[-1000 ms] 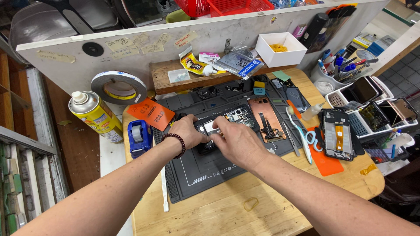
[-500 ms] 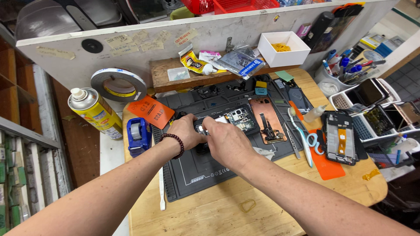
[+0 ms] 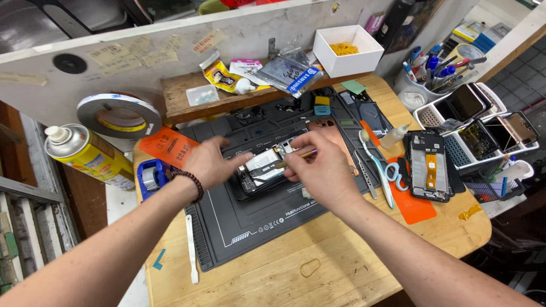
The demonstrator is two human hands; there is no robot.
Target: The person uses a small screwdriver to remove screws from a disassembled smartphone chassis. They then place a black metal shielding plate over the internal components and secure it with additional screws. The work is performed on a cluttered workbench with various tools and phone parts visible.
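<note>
phone (image 3: 263, 170) lies opened on the mat (image 3: 256, 222); left hand (image 3: 210, 165) pins its edge flat, fingers spread, right hand (image 3: 318, 167) pinches a tool (image 3: 296, 156) over the board. a slip could gouge parts or tear a cable. the tool's tip is blurred, the contact point hidden.

head cam: sat above me, near | faced down and forward at the dark work mat (image 3: 256, 222) | white partition wall (image 3: 170, 51) stood just beyond the mat
</note>
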